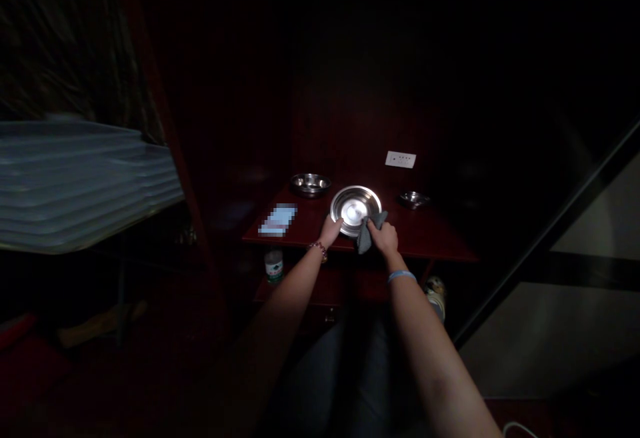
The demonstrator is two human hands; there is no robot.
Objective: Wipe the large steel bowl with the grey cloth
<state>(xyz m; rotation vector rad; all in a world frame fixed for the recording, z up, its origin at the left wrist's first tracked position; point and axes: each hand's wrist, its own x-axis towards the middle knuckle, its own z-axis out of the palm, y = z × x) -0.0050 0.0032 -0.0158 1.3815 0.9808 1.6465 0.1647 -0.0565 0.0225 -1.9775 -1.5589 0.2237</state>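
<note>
1. On the dark red bench (435,235), near its front edge, a round steel dish (354,207) stands tilted up, its shiny inside turned toward the camera.
2. The left hand (331,230) grips the dish at its lower left rim, with the fingers closed over the edge. A beaded bracelet (319,247) sits on that wrist.
3. The right hand (384,238) is clenched around a grey cloth (366,238). The cloth is pressed against the lower right rim of the dish and hangs a little below the hand, toward the front edge of the bench. A pale blue band (401,276) circles that wrist.
4. A steel bowl (310,183) rests on the bench behind and to the left of the dish, apart from it. A smaller steel bowl (413,199) stands to the right of the dish, near it but not touching.
5. A pale flat sheet (278,219), blurred out, lies on the left part of the bench, well apart from both hands.
6. A white socket plate (401,159) is fixed to the dark wall behind the bench.
7. Below the left front of the bench, a small container (273,266) with a green and white label stands on a lower shelf. To the right, a light shoe (436,290) shows just beside the right forearm.
8. At the far left, a pale ribbed panel (75,185) fills the side of the view. The room around it is too dark to make out.
</note>
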